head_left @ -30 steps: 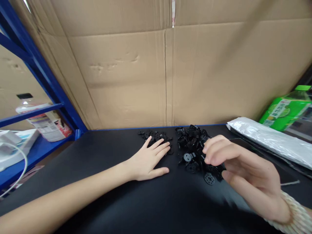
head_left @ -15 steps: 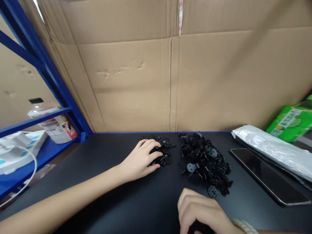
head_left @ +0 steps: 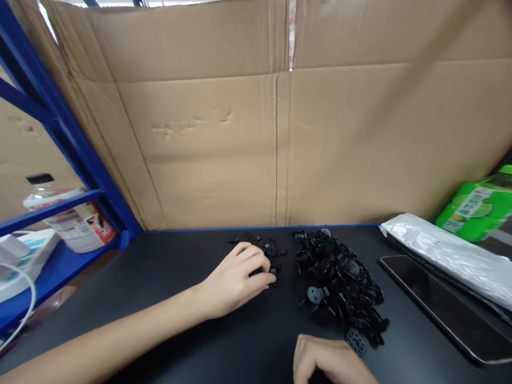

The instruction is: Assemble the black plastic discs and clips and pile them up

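Observation:
My left hand point(head_left: 239, 278) reaches into a small, loose group of black plastic parts point(head_left: 269, 246) near the back middle of the table. Its fingers are curled in, and thumb and forefinger come together on one of those black plastic parts, mostly hidden by the hand. At the bottom edge is my right hand point(head_left: 330, 361), partly cut off by the frame. Its fingers bend down and inward; whatever they grip is out of sight. Just beyond it lies a larger heap of black plastic parts point(head_left: 340, 272), some with round, perforated discs.
Right of the heap lies a dark phone point(head_left: 444, 306), with a silver-white plastic package point(head_left: 448, 256) and a green bottle point(head_left: 474, 208) behind. Cardboard point(head_left: 208, 149) walls the back. On the left, a blue metal frame point(head_left: 76, 122) carries a clear bottle point(head_left: 76, 218) and a white power strip point(head_left: 30, 261).
The view has tilted up slightly, so things sit lower in it. My left fingers have drawn together from a more spread pose. My right hand shows less, nearer the bottom edge.

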A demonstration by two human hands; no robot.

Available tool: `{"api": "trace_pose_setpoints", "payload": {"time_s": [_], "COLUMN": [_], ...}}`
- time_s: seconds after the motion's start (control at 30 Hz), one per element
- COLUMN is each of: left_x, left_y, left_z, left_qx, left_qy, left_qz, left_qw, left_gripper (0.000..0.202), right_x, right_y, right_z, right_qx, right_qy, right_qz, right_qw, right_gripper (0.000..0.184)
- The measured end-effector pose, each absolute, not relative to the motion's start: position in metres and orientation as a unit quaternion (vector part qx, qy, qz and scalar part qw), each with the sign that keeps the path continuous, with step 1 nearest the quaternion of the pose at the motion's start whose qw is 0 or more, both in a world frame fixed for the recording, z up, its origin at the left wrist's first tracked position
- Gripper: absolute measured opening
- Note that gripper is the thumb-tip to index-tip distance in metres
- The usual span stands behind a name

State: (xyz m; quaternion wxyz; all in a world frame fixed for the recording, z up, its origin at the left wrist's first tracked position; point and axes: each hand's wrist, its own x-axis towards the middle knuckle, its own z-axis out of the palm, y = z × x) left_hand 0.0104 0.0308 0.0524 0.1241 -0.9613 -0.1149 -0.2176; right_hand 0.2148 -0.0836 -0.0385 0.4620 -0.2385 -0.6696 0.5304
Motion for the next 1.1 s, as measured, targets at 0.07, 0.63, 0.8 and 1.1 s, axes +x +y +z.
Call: {"api": "trace_pose_setpoints", "payload": {"time_s": [0.07,0.63,0.8,1.1], "left_x": [0.011,0.022,0.031,0.038], "left_y": [0.017,-0.038,-0.035,-0.037], "left_z": [0.054,0.018,0.019,0.016], "left_qx": [-0.944,-0.929,-0.858,-0.815], "left_qy": [-0.044,0.011,-0.092,-0.114], "left_qz": [-0.284,-0.360,-0.457,-0.424], "left_qw": [0.161,0.088,-0.215,-0.379], "left_gripper": [0.021,0.007,0.031,0.032], "right_x": [0.219,0.222,0.222,0.226], "right_y": [-0.084,-0.085,-0.086,-0.085], "right_z": [-0.031,-0.001,-0.005,0.005], "right_qx": [-0.243,-0.227,-0.227,-0.262], "right_qy": [-0.599,-0.326,-0.309,-0.363], "right_qz": [0.638,0.840,0.838,0.817], "right_qw": [0.419,0.370,0.388,0.362], "right_gripper": [0.034,0.022,0.025,0.019]}}
